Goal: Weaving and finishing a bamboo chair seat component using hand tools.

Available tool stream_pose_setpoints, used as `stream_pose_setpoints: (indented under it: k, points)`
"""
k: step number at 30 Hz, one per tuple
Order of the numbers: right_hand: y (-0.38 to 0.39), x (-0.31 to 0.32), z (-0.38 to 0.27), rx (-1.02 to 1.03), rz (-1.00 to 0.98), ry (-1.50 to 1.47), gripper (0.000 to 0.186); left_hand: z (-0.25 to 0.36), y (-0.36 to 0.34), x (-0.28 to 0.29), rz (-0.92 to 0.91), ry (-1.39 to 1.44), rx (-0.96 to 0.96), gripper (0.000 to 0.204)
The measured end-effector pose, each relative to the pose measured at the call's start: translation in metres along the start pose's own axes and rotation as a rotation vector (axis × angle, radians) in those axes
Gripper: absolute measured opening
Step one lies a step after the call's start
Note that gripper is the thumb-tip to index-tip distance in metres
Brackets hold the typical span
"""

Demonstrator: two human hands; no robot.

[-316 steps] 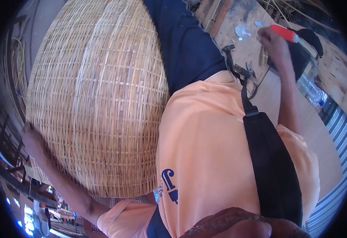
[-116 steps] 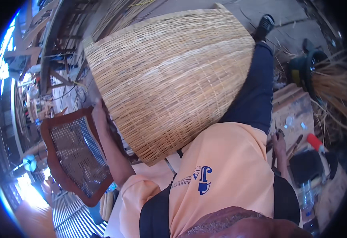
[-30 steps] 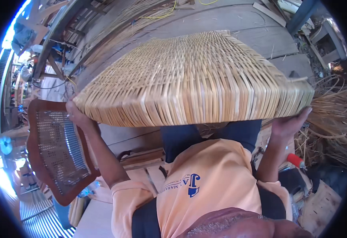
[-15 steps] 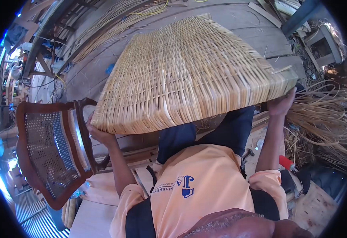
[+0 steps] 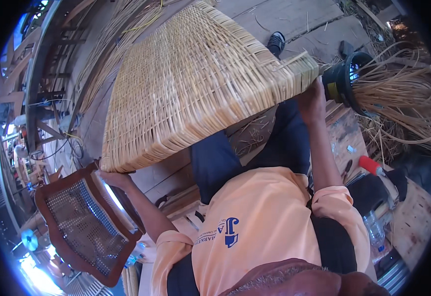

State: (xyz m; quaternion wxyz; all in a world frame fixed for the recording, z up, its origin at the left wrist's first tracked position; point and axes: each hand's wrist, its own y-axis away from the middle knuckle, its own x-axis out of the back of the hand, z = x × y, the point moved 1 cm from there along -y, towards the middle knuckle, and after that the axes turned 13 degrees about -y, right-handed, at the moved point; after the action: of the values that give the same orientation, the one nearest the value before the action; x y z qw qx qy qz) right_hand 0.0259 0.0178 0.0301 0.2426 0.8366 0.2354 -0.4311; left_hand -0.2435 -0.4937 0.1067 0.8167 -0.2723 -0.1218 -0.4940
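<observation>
A large woven rattan panel (image 5: pixel 191 84) with a thick wrapped edge is held up in front of me, over my thighs. At its near left corner my left hand (image 5: pixel 116 179) grips the edge from below, the fingers partly hidden by the panel. My right hand (image 5: pixel 314 102) is closed on the near right corner, where a bare piece of the frame shows, and part of its fingers is hidden too. The panel slants, its right corner farther from me than its left one. Next to my left hand stands a brown wooden chair with a cane-mesh back (image 5: pixel 85 224).
At the right, a dark bucket (image 5: pixel 341 84) lies tipped beside a bundle of loose rattan strands (image 5: pixel 398 91). A red-handled tool (image 5: pixel 370 165) and a clear plastic bottle (image 5: pixel 375 232) rest nearer. Long strips (image 5: pixel 94 74) lie along the wooden beams at far left.
The rattan panel has shifted left in the view and slants more, both hands still on it. A dark bucket and my shoe now show beyond its right side.
</observation>
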Motion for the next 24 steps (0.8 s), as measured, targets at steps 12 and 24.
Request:
stream_pose_setpoints:
  k: [12, 24]
  points:
    - [-0.017, -0.032, -0.074, 0.510, -0.172, 1.066, 0.033, 0.026, 0.013, 0.006, -0.116, 0.022, 0.026, 0.063]
    - [-0.020, -0.045, -0.058, 0.391, -0.214, 1.131, 0.027, -0.003, -0.009, 0.019, -0.124, 0.061, 0.054, 0.054]
